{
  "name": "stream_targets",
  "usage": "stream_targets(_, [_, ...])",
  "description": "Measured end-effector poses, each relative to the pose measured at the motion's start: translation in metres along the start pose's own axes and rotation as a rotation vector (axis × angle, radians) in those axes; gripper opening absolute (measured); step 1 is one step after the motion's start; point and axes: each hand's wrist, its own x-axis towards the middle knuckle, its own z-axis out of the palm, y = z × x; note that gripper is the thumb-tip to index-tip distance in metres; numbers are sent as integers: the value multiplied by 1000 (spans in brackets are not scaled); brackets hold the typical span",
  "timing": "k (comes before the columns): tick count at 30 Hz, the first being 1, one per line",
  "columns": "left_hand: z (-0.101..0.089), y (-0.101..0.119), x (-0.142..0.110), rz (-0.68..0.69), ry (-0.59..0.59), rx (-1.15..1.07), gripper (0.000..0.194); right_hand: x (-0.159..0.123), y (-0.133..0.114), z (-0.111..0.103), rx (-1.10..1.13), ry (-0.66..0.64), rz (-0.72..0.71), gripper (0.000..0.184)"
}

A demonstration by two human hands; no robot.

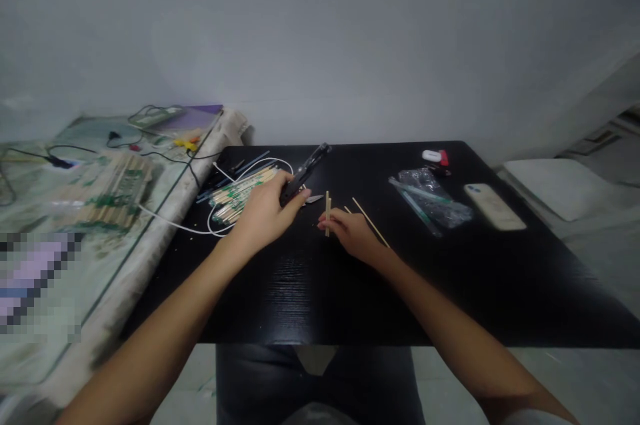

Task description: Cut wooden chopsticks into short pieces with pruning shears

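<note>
My left hand (pixel 267 211) is closed around a black hand-held tool (pixel 311 168) that points up and away; its exact kind is unclear. Just below that hand, a silver blade-like tip (pixel 315 199) shows, with the rest covered. In the fingers of my right hand (pixel 353 233) a pair of short pale wooden sticks (pixel 328 205) stands roughly upright. Beside this hand a longer wooden stick (pixel 369 219) lies on the black table (pixel 320 298). Behind my left hand is a pile of wooden chopsticks in green-printed wrappers (pixel 237 195).
A white cable (pixel 185 225) runs from the pile to the glass-topped left table (pixel 65 358), where a larger chopstick bundle (pixel 107 188) lies. On the right are crumpled clear wrappers (pixel 430 201), a phone (pixel 495 207) and a white case (pixel 433 156). A pale stool (pixel 545 185) stands beyond.
</note>
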Motion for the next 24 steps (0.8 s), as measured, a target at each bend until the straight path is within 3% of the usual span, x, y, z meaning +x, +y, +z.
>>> stream_targets(4, [-20, 6, -18, 45, -89, 466, 27, 1, 3, 2, -14, -1, 8, 18])
stream_targets(8, [-20, 18, -29, 55, -176, 713, 32, 1, 3, 4, -24, 20, 1, 16])
stream_targets(15, [-10, 28, -26, 90, -228, 778, 45, 1, 1, 5, -65, 5, 0, 18])
stream_targets(24, [-10, 25, -24, 135, -277, 805, 38, 1, 4, 7, -109, 13, -21, 17])
